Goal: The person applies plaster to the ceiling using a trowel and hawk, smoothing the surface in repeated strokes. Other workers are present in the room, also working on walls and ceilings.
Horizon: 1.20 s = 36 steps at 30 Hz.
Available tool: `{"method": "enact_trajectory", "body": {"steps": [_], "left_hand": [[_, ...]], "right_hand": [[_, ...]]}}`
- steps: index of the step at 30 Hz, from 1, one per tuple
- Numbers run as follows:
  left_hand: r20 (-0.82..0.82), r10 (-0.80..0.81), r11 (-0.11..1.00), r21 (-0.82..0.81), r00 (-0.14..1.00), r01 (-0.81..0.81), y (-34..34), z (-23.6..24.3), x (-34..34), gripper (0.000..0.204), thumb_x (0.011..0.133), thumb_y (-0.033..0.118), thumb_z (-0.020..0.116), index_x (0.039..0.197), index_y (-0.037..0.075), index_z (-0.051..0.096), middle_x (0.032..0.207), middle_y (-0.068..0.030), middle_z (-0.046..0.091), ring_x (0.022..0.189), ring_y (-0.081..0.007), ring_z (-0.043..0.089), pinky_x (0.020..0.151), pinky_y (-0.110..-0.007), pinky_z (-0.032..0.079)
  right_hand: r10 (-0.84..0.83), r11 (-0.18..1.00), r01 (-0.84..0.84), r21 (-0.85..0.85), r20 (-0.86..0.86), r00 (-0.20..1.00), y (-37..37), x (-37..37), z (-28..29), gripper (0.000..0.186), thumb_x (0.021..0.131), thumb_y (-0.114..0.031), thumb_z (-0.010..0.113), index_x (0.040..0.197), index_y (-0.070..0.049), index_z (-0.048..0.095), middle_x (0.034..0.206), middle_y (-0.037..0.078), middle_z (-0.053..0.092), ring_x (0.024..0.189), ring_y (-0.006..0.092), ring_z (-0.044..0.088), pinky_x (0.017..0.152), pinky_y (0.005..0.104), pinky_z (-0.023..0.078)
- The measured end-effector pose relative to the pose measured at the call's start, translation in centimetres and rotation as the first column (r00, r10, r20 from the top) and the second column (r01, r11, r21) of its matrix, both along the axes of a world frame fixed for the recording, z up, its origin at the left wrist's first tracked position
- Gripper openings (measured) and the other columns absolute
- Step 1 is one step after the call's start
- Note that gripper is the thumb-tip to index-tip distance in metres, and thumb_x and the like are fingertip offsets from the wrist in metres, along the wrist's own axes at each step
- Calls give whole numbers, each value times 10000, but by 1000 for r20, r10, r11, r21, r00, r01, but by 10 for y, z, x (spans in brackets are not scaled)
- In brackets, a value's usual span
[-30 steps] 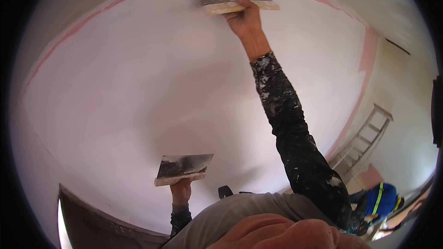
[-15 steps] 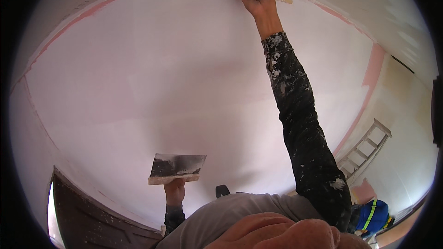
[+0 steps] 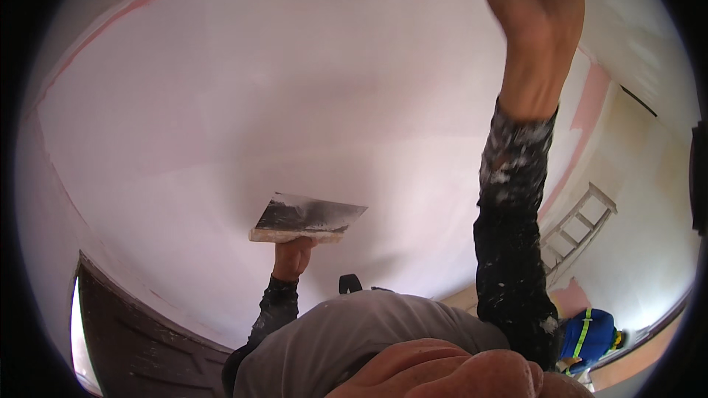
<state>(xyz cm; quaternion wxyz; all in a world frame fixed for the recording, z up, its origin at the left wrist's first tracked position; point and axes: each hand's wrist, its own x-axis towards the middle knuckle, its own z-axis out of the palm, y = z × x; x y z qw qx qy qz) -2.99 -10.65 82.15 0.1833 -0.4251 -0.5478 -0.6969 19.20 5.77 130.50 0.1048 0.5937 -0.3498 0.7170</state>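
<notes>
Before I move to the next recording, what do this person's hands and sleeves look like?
Both the left hand and right hand are bare, without gloves. The right sleeve is long, black and spattered with whitish marks, heaviest near the cuff; the left sleeve is dark too.

The left hand grips a wide scraper.

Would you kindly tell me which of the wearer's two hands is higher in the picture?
The right hand, at the picture's top edge; the left hand is lower, holding a wide blade.
</notes>
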Motion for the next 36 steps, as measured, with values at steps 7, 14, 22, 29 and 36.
{"method": "enact_trajectory", "body": {"steps": [7, 14, 22, 29, 36], "left_hand": [[-205, 228, 959, -123, 952, -256, -58, 41, 73, 116, 815, -102, 633, 809, 13, 621, 917, -87, 645, 855, -233, 640, 786, -317, 518], [606, -483, 830, 546, 632, 110, -139, -81, 225, 335, 735, -150, 608, 1004, 50, 610, 920, -25, 628, 801, -168, 606, 727, -304, 505], [567, -411, 860, 502, 714, 97, -125, -113, 224, 366, 728, -142, 622, 1034, 57, 635, 933, -34, 654, 850, -175, 641, 726, -308, 512], [649, -440, 825, 566, 621, -7, -141, -28, 246, 153, 755, -125, 637, 787, 25, 641, 816, -56, 653, 756, -175, 618, 693, -312, 496], [629, -482, 815, 578, 610, 47, -182, -59, 321, 101, 770, -71, 639, 752, 24, 669, 818, -66, 677, 826, -203, 644, 765, -338, 521]], "right_hand": [[-483, 771, 545, -328, 255, 838, 46, -70, -3, 354, 954, -20, 496, 1289, 77, 436, 1277, 214, 565, 1205, 361, 587, 1112, 521, 479], [-313, 850, 419, -319, 335, 889, 19, -26, -31, 388, 961, -16, 487, 1334, 52, 401, 1390, 196, 501, 1279, 372, 540, 1138, 549, 453], [-372, 880, 424, -216, 242, 896, 75, -31, 58, 429, 990, -24, 459, 1396, 69, 360, 1437, 247, 443, 1353, 412, 457, 1199, 574, 369], [-349, 831, 327, -450, 37, 937, 58, 119, 43, 424, 909, 53, 488, 1331, 77, 458, 1376, 229, 531, 1334, 389, 506, 1182, 558, 403], [-364, 835, 415, -361, 204, 909, 22, 113, 27, 561, 874, 56, 519, 1421, -26, 424, 1419, 177, 511, 1349, 359, 492, 1191, 582, 376]]}}
